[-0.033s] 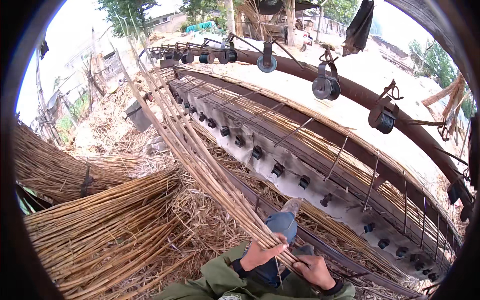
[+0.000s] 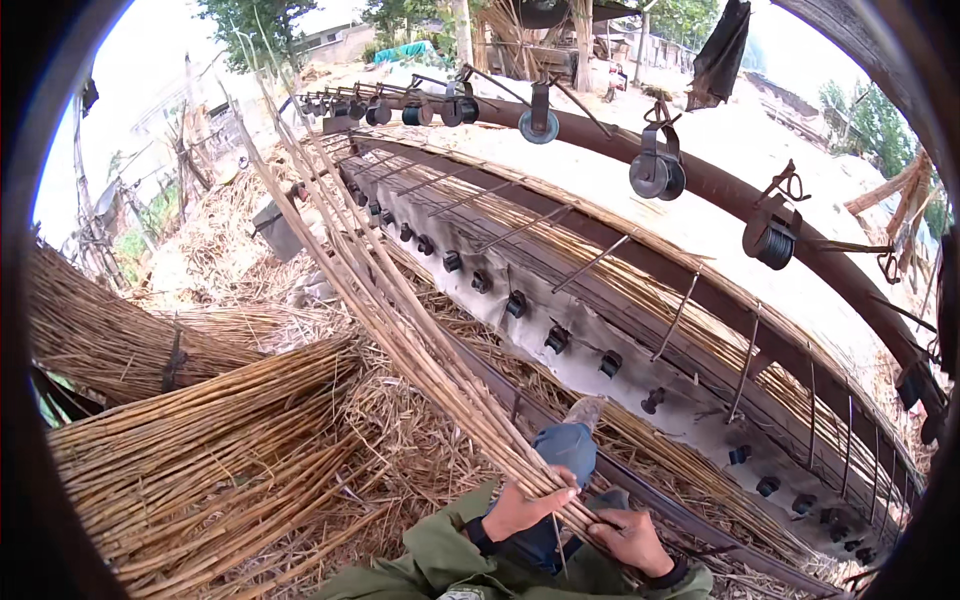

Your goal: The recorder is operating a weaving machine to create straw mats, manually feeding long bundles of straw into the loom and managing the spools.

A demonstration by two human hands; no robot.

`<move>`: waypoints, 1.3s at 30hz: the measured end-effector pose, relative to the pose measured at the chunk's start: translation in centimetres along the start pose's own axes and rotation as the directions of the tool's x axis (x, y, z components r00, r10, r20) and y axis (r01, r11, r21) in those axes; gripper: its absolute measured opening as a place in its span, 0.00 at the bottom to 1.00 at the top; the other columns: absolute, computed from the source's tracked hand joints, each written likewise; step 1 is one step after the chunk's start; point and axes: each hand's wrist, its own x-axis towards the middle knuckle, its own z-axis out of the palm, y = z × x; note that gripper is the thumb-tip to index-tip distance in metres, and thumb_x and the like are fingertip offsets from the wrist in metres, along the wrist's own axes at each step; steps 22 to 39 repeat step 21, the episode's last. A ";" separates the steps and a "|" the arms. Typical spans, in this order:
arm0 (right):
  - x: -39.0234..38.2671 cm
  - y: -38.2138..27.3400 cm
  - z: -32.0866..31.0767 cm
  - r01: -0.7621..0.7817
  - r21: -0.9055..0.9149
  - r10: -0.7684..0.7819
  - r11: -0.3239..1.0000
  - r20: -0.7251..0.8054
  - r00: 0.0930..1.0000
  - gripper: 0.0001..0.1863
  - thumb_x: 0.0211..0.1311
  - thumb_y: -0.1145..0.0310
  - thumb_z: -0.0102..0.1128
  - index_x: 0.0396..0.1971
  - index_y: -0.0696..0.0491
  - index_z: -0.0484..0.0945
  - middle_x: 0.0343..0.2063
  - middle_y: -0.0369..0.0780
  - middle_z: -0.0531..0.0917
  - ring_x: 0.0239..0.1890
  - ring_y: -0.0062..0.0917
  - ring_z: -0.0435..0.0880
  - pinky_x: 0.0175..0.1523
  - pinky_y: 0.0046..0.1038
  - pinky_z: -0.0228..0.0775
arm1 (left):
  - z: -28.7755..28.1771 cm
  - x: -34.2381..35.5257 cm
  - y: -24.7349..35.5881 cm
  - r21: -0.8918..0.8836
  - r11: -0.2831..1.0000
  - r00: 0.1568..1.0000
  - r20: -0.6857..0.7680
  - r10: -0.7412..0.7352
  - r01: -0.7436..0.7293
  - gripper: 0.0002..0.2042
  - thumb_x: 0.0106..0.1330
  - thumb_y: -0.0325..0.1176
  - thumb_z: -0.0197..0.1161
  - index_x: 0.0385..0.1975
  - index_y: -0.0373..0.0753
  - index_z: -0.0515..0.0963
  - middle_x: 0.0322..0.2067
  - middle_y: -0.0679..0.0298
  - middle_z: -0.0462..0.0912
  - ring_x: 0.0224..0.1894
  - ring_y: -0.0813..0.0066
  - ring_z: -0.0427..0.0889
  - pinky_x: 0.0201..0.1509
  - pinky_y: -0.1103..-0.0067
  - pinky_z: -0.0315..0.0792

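A loose bundle of long tan reed stalks [image 2: 400, 310] slants from my lap up to the far left, its thin tips spread apart. My left hand [image 2: 525, 512] is wrapped around the stalks near their lower ends, thumb on top. Just to its right, my right hand [image 2: 632, 540] closes round the butt ends, which it partly hides. One thin stalk pokes down between the two hands. Beside the bundle on the right runs a long metal frame [image 2: 590, 228] with upright rods, with a pale strip [image 2: 540, 300] bearing a row of small dark spools [image 2: 516, 304].
Wire reels [image 2: 656, 172] hang from a curved rusty pipe [image 2: 720, 190] above the frame. A thick stack of reeds [image 2: 200, 440] lies at the left, with a tied bundle [image 2: 120, 330] behind it. Loose straw [image 2: 420, 430] covers the ground by my knee [image 2: 566, 450].
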 end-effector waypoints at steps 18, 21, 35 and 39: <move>1.3 -0.7 0.5 0.127 -0.275 -0.276 0.953 -0.614 0.740 0.04 0.55 0.75 0.58 0.31 0.58 0.74 0.18 0.42 0.76 0.18 0.32 0.74 0.23 0.27 0.63 | -0.4 0.1 -0.2 -0.002 1.000 1.000 0.010 -0.029 0.029 0.07 0.60 0.28 0.60 0.36 0.35 0.74 0.33 0.67 0.79 0.35 0.84 0.75 0.36 0.84 0.71; 0.8 -0.4 -1.5 0.131 -0.418 -0.387 0.899 -0.615 0.687 0.05 0.56 0.72 0.58 0.31 0.56 0.75 0.19 0.41 0.75 0.17 0.35 0.70 0.22 0.30 0.61 | -0.1 0.0 -0.9 -0.035 0.999 0.999 0.016 -0.037 0.038 0.07 0.60 0.28 0.60 0.37 0.36 0.74 0.33 0.66 0.80 0.36 0.81 0.76 0.38 0.83 0.71; 0.8 -0.4 -1.5 0.131 -0.418 -0.387 0.899 -0.615 0.687 0.05 0.56 0.72 0.58 0.31 0.56 0.75 0.19 0.41 0.75 0.17 0.35 0.70 0.22 0.30 0.61 | -0.1 0.0 -0.9 -0.035 0.999 0.999 0.016 -0.037 0.038 0.07 0.60 0.28 0.60 0.37 0.36 0.74 0.33 0.66 0.80 0.36 0.81 0.76 0.38 0.83 0.71; 0.8 -0.4 -1.5 0.131 -0.418 -0.387 0.899 -0.615 0.687 0.05 0.56 0.72 0.58 0.31 0.56 0.75 0.19 0.41 0.75 0.17 0.35 0.70 0.22 0.30 0.61 | -0.1 0.0 -0.9 -0.035 0.999 0.999 0.016 -0.037 0.038 0.07 0.60 0.28 0.60 0.37 0.36 0.74 0.33 0.66 0.80 0.36 0.81 0.76 0.38 0.83 0.71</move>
